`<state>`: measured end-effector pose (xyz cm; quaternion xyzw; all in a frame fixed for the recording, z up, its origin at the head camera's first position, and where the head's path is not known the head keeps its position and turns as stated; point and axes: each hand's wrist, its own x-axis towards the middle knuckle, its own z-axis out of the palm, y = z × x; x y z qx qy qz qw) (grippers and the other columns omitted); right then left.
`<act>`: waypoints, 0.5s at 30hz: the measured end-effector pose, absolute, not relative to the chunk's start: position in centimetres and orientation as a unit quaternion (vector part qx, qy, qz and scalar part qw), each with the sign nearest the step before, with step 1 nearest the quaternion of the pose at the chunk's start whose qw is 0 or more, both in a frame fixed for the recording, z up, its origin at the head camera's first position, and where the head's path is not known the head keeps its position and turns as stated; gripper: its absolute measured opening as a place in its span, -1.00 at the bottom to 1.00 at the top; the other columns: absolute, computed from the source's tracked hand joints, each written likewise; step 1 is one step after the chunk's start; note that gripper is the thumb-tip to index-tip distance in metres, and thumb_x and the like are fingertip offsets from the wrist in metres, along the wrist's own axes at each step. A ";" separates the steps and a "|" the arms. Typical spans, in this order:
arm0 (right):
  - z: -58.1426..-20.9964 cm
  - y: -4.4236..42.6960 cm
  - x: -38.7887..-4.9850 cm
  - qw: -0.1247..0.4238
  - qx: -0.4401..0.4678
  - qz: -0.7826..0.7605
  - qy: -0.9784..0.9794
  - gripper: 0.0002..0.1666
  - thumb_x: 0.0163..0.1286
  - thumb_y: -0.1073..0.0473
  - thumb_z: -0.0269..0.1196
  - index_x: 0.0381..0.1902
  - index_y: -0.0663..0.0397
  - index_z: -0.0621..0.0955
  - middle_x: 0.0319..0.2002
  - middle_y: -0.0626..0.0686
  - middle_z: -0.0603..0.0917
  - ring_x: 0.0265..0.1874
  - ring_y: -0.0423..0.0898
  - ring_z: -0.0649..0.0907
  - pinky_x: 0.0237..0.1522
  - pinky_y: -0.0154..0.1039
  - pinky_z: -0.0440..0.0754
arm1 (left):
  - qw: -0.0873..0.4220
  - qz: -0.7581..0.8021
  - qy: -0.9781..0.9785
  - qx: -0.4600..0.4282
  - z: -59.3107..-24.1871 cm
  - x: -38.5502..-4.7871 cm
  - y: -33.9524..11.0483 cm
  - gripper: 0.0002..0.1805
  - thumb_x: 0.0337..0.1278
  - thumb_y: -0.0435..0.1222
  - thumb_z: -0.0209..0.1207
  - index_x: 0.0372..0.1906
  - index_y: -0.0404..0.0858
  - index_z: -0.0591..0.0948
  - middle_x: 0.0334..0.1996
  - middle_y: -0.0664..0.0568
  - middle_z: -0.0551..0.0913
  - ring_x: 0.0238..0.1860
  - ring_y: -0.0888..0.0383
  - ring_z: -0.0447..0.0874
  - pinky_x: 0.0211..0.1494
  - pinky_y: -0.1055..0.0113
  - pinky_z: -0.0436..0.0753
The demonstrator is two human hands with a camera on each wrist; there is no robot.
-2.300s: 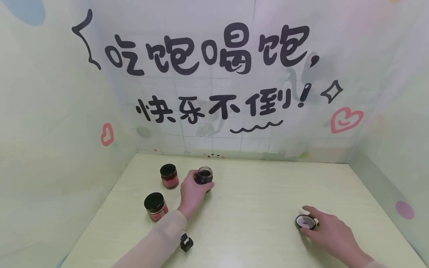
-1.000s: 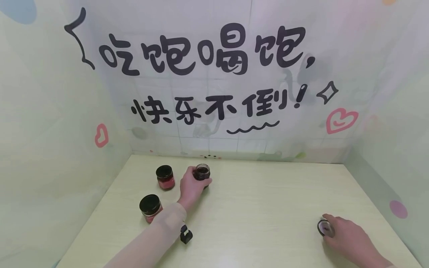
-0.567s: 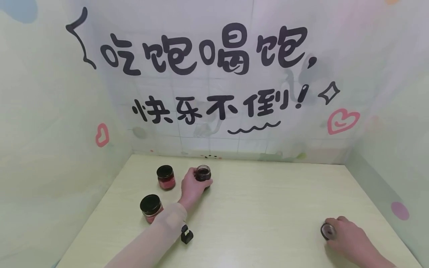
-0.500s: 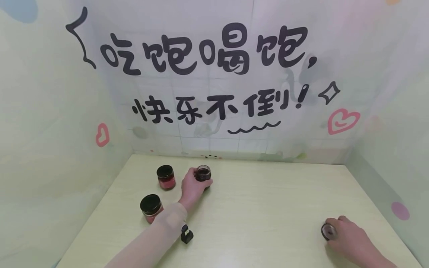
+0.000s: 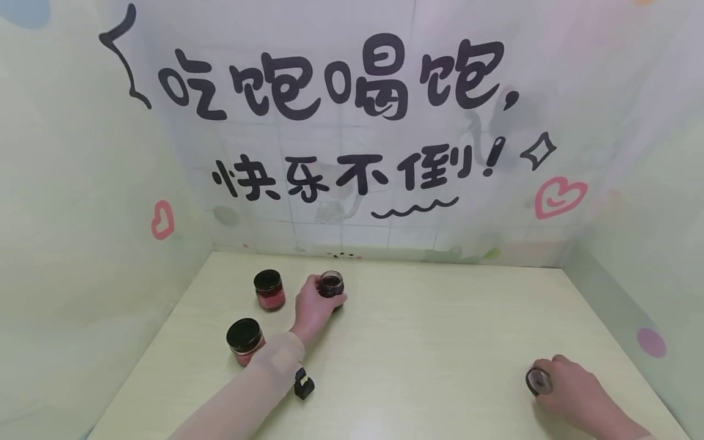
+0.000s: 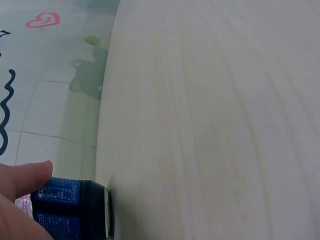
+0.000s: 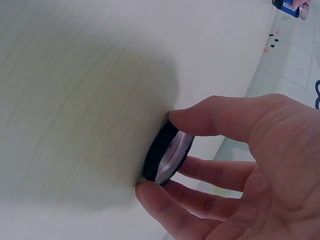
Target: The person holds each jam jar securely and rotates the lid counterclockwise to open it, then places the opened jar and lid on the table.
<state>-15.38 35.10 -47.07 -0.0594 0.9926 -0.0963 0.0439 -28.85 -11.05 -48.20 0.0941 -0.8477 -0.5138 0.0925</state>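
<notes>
My left hand (image 5: 312,308) grips an uncapped glass jar (image 5: 332,283) with dark contents near the back of the table. In the left wrist view, the thumb lies against the jar's blue label (image 6: 59,192) and the base meets the table. Far to the right, my right hand (image 5: 574,391) pinches a round dark-rimmed jar lid (image 5: 539,382) by its edge. The right wrist view has that lid (image 7: 170,155) tilted between thumb and fingers, its pale inner side facing the palm. It is close to the tabletop; whether it touches cannot be told.
Two dark-capped jars with red labels stand left of my left hand, one behind (image 5: 269,290) and one nearer (image 5: 244,340), partly covered by my sleeve. A small black object (image 5: 304,385) lies beside the left forearm. Printed cloth walls (image 5: 352,238) border the table.
Since the earliest frame, my right hand has moved right and nearer to me with the lid, which has tilted. Over the last half second both hands stay nearly still. The left keeps its grip.
</notes>
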 end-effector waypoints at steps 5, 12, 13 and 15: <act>-47.2 35.2 -15.4 0.047 -0.063 -0.098 0.992 -0.49 -0.14 0.28 0.49 -0.12 0.21 0.67 -0.40 0.04 0.50 -0.44 -0.05 0.51 -0.41 0.06 0.60 | 0.094 -0.512 -0.849 0.091 -48.5 -28.8 -11.1 -0.35 -0.08 -0.24 0.53 0.12 -0.32 0.49 0.05 -0.22 0.66 0.13 -0.17 0.59 0.26 -0.08 0.44; -47.5 35.3 -15.4 0.035 -0.073 -0.097 0.992 -0.48 -0.12 0.28 0.50 -0.10 0.19 0.66 -0.38 0.05 0.52 -0.44 -0.04 0.53 -0.41 0.07 0.60 | 0.099 -0.508 -0.851 0.090 -48.6 -28.8 -11.3 -0.34 -0.11 -0.25 0.54 0.12 -0.30 0.49 0.07 -0.21 0.66 0.15 -0.16 0.58 0.27 -0.08 0.43; -47.5 35.4 -15.3 0.028 -0.074 -0.097 0.992 -0.46 -0.13 0.28 0.50 -0.09 0.19 0.66 -0.38 0.05 0.52 -0.43 -0.04 0.54 -0.41 0.07 0.60 | 0.098 -0.508 -0.851 0.090 -48.6 -28.8 -11.3 -0.33 -0.12 -0.26 0.54 0.13 -0.30 0.49 0.07 -0.20 0.66 0.15 -0.16 0.58 0.28 -0.08 0.43; -47.4 35.4 -15.1 0.011 -0.077 -0.095 0.992 -0.42 -0.15 0.26 0.50 -0.06 0.20 0.65 -0.36 0.06 0.54 -0.43 -0.03 0.55 -0.41 0.06 0.59 | 0.096 -0.509 -0.851 0.089 -48.5 -28.7 -11.3 -0.30 -0.14 -0.26 0.55 0.16 -0.29 0.49 0.09 -0.19 0.66 0.16 -0.15 0.58 0.27 -0.08 0.43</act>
